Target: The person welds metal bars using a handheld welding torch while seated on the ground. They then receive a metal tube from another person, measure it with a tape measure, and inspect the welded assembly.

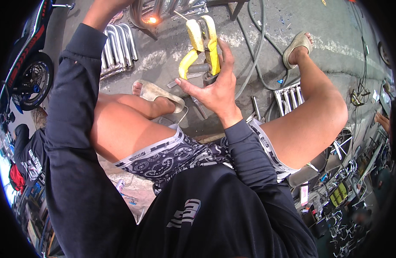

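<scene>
My right hand holds a yellow welding electrode holder, thumb on one side and fingers on the other. A thin welding rod sticks out of its jaws toward the upper left. A spot glows bright orange on a curved metal tube just left of the rod, apart from its tip. At the top edge, my left hand is beside that tube and partly cut off. Its fingers are out of view, so I cannot tell what it grips. Below it lies a row of shiny bent tubes.
Grey cables loop across the concrete floor on the right. Another set of shiny tubes lies beside my right leg. A motorcycle stands at far left, with a person in dark clothes below. Metal parts clutter the lower right.
</scene>
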A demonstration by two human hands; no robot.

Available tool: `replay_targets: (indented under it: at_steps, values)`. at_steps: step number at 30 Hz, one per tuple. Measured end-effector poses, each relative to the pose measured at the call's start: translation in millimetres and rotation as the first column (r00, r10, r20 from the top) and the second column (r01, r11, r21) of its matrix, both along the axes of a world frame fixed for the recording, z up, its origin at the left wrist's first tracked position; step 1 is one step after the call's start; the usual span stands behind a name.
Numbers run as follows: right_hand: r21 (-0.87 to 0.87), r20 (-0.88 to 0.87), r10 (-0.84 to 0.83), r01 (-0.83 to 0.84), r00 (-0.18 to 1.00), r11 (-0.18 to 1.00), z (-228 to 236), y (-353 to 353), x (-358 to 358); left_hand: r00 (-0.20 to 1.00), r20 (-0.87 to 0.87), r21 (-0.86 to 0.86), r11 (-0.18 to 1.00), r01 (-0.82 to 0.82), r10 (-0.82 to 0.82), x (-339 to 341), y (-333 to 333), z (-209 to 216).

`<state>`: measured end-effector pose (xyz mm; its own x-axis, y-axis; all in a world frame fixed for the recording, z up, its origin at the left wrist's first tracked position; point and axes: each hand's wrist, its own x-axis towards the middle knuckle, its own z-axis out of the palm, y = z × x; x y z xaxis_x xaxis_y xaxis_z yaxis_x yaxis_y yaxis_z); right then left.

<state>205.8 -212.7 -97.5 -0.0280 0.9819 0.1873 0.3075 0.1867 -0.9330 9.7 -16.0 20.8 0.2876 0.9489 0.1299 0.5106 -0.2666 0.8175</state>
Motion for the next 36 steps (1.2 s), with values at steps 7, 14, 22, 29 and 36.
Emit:
replay_targets:
  at_steps: [7, 14, 22, 29, 36]
  values:
    - [0.052, 0.019, -0.012, 0.011, 1.000, 0.999, 0, 5, -7, 0.931, -0.299, 0.267, 0.955, -0.129, 0.209, 6, -1, 12]
    - [0.052, 0.074, -0.002, -0.002, 0.997, 0.999, 6, 11, -12, 0.885, -0.425, 0.353, 0.935, -0.033, 0.191, 18, -13, 21]
    - [0.042, 0.106, 0.005, -0.010, 0.994, 0.999, 7, 10, -13, 0.950, -0.313, 0.386, 0.915, 0.112, 0.016, 21, -10, 13]
    - [-0.013, 0.078, 0.027, -0.027, 0.997, 1.000, 7, 11, -16, 0.936, -0.352, 0.185, 0.981, 0.062, 0.007, 27, -10, 21]
    - [-0.073, 0.190, 0.006, 0.008, 0.982, 0.997, 10, 6, -19, 0.952, -0.306, 0.322, 0.940, 0.113, -0.009, 25, -7, 10]
